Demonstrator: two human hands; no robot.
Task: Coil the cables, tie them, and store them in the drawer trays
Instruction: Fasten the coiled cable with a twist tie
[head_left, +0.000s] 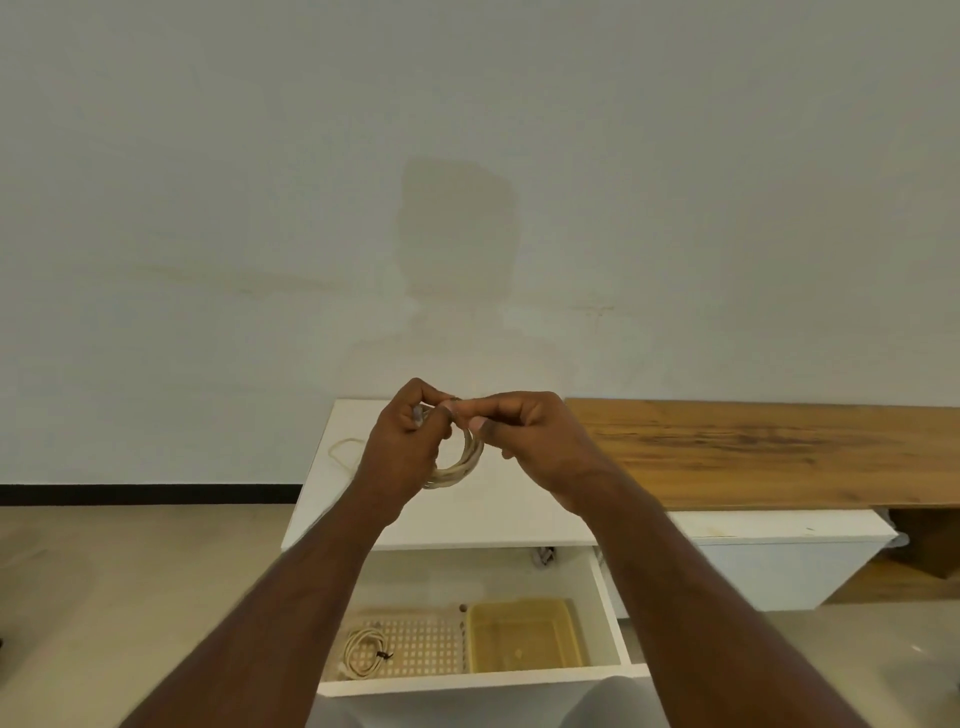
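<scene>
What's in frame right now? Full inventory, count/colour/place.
coiled cream cable: 1, cream, held up over the white cabinet top between both hands
tied cream cable coil: 1, cream with a dark tie, in the perforated tray
loose cream cable: 1, cream, on the cabinet top, left of the hands
perforated beige tray: 1, beige, left side of the open drawer
translucent yellow tray: 1, yellow, right of the perforated tray, nothing clearly in it
open white drawer: 1, white, pulled out below the cabinet top
white cabinet top: 1, white, against the wall
wooden bench top: 1, brown, right of the cabinet
left hand: 1, grips the coil
right hand: 1, pinches at the coil's top
</scene>
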